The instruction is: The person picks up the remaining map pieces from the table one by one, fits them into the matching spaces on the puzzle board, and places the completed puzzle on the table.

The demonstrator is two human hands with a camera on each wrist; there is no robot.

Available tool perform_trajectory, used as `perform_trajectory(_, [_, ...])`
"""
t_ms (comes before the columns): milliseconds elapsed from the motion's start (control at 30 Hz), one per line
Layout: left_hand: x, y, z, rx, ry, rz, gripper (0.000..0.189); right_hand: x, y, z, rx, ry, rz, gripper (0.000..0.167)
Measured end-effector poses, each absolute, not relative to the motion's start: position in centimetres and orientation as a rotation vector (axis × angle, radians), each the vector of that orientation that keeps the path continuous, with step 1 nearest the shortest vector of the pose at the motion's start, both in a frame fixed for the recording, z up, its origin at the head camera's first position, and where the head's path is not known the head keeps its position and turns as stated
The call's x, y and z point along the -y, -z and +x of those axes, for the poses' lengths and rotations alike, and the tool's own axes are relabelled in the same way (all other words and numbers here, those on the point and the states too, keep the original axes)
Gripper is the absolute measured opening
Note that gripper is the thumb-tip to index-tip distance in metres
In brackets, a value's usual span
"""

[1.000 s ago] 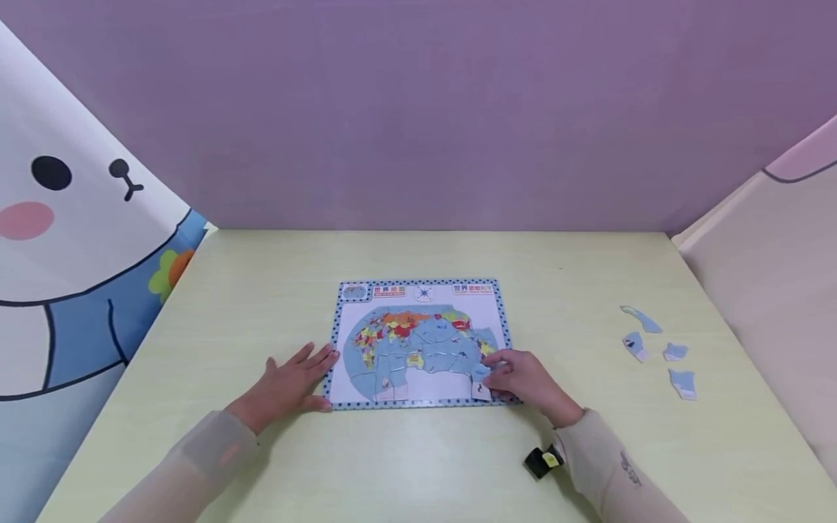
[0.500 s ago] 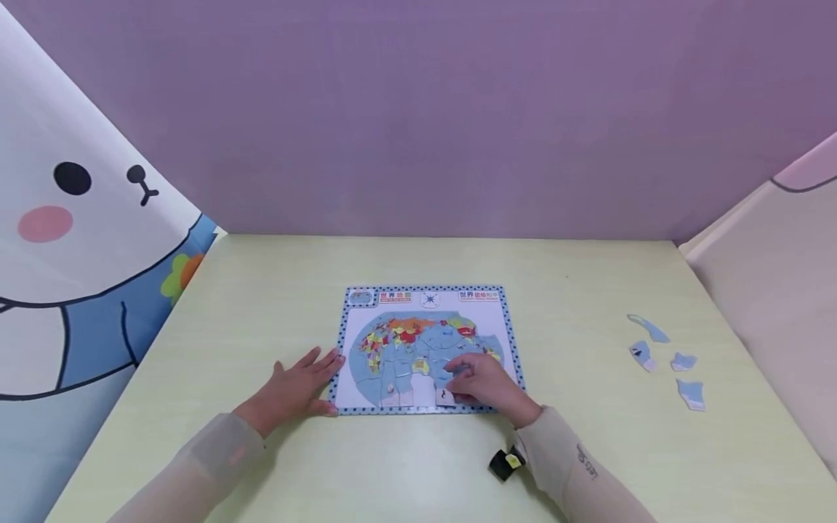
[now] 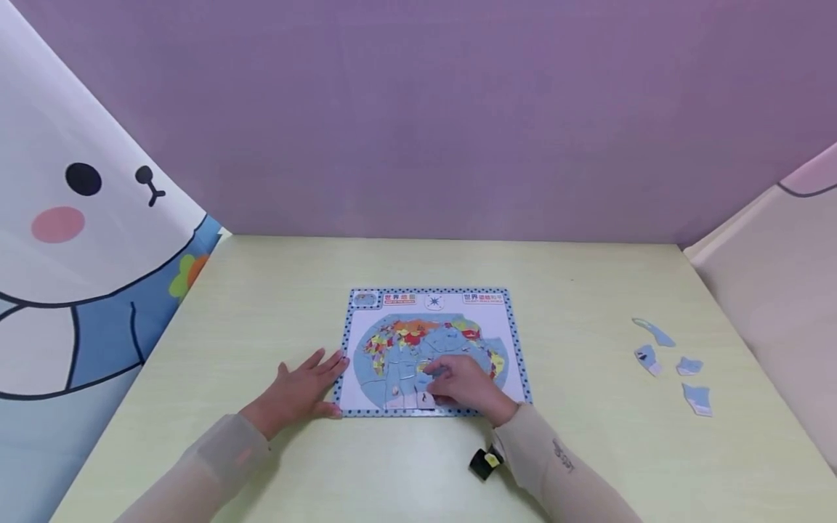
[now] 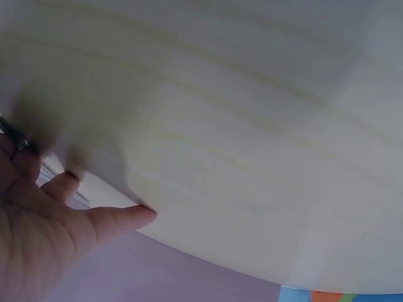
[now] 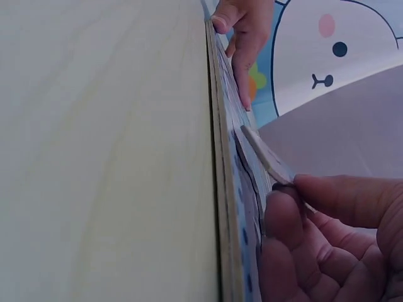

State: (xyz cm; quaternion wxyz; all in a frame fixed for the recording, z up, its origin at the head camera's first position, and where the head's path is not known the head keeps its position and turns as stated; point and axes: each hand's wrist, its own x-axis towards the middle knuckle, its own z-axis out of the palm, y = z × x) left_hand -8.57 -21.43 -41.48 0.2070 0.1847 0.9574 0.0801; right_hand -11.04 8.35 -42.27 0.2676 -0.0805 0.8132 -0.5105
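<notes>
A world map puzzle board (image 3: 493, 319) with a blue dotted border lies flat on the table. Several pieces fill much of its oval map; a gap shows at the lower middle. My right hand (image 3: 464, 385) pinches a puzzle piece (image 3: 425, 399) with a small dark figure on it, over the lower middle of the map. In the right wrist view that piece (image 5: 267, 157) is tilted between thumb and fingers, one edge raised off the board. My left hand (image 3: 301, 392) lies with spread fingers at the board's left edge, fingertips and thumb touching it.
Several loose puzzle pieces (image 3: 697, 399) lie on the pale table (image 3: 575, 319) at the right. A black item with a yellow mark (image 3: 484, 463) hangs at my right cuff. A purple wall (image 3: 445, 123) stands behind, and a cartoon-printed sheet (image 3: 59, 276) at the left.
My right hand has moved left across the lower map with the puzzle piece, from the right side to the middle. The left hand keeps its place at the board's edge. The view has shifted slightly.
</notes>
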Motion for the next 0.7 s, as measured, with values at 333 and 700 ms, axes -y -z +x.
perform_trajectory(333, [21.86, 41.53, -8.57, -2.672, -0.231, 0.511, 0.084, -7.56, 42.40, -11.64, -2.250, 1.311, -0.257, 0.025])
perform_trajectory(700, [21.75, 42.00, -8.71, -2.670, -0.249, 0.517, 0.086, -7.54, 42.22, -11.69, -2.302, 1.197, -0.223, 0.022])
